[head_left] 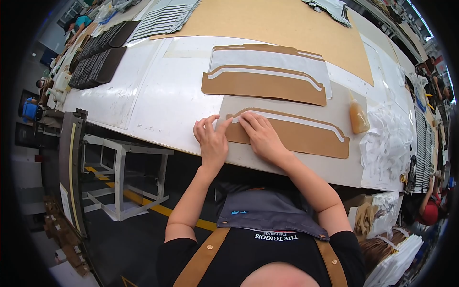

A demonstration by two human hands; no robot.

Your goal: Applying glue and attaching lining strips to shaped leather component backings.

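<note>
A brown leather-like panel (301, 141) with a curved upper edge lies flat at the table's near side. A narrow white strip (306, 120) follows its upper edge. My right hand (262, 136) rests on the panel's left part, its fingers stretched out and their tips on the strip. By the panel's left end is my left hand (213, 143), fingers apart, with the thumb tip at the panel's corner. Beyond my hands lies a second brown panel (258, 86) with a similar white strip, overlapping a white-faced piece (263, 60) with brown edging.
A grey board (351, 103) lies under the near panel. To the right stand a bottle of amber stuff (357, 117) and a heap of white strips (387, 138). Stacked dark pieces (100, 67) lie far left; a tan sheet (267, 21) covers the far table. A metal frame (119, 177) stands lower left.
</note>
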